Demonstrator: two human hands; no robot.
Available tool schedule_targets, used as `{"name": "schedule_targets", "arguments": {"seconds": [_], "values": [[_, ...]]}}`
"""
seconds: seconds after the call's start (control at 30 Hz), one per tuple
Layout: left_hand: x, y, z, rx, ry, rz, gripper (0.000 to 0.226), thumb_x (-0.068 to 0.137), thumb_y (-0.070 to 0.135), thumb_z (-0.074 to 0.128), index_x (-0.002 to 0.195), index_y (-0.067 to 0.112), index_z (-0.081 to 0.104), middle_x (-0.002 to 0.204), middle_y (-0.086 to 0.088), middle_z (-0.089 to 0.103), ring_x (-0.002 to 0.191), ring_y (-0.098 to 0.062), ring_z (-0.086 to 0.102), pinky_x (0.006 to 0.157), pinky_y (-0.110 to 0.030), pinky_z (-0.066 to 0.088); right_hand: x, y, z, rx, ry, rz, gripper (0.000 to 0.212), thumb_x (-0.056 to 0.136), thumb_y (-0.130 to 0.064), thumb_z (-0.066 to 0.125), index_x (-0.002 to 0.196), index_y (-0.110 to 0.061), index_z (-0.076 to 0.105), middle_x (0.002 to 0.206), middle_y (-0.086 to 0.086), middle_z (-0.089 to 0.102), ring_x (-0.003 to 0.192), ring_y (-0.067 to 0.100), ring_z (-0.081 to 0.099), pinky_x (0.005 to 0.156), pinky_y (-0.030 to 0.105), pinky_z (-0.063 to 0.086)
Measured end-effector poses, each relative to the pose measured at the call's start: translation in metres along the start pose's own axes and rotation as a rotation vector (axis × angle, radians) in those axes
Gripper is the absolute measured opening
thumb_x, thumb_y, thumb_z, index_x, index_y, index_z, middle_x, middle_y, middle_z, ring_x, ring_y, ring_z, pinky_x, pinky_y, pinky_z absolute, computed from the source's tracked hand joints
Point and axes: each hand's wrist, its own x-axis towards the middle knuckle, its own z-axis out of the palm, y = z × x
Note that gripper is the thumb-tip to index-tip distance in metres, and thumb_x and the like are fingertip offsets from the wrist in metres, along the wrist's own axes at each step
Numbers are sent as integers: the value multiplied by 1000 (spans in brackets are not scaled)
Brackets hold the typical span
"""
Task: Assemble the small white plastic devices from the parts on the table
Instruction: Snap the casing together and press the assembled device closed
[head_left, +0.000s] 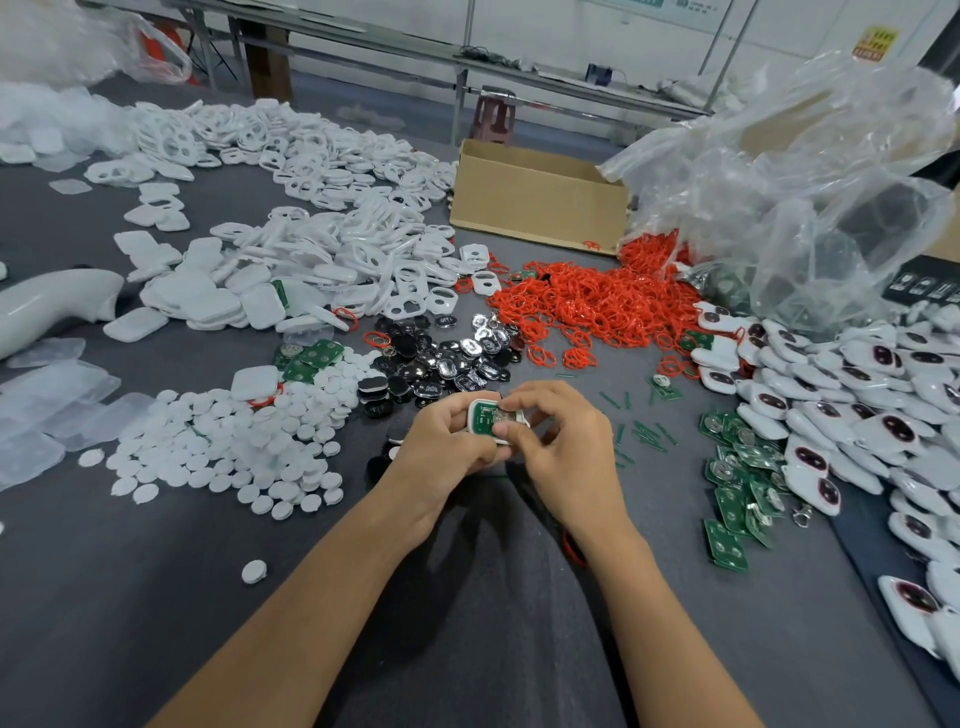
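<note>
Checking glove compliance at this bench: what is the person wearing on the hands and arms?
The left hand and right hand are bare, with no gloves, rings or watch visible, and both forearms are uncovered to the frame edge, with no sleeves. A thin red loop shows beside the right wrist; whether it is worn or lies underneath cannot be told.

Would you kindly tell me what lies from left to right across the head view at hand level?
Clear plastic covers → white round discs → left hand → right hand, both holding a half-built device → green circuit boards → pile of white devices.
</note>
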Motion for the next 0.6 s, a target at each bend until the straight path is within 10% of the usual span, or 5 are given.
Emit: {"name": "schedule_targets", "arguments": {"seconds": [0.6], "values": [[5, 0, 0, -156, 11, 5, 17, 94, -1, 53, 105, 2, 66, 98, -14, 69, 80, -14, 69, 68, -22, 58, -1, -5, -5, 159, -4, 54, 18, 82, -5, 70, 90, -21, 72, 92, -9, 69, 82, 5, 62, 72, 14, 45]]}}
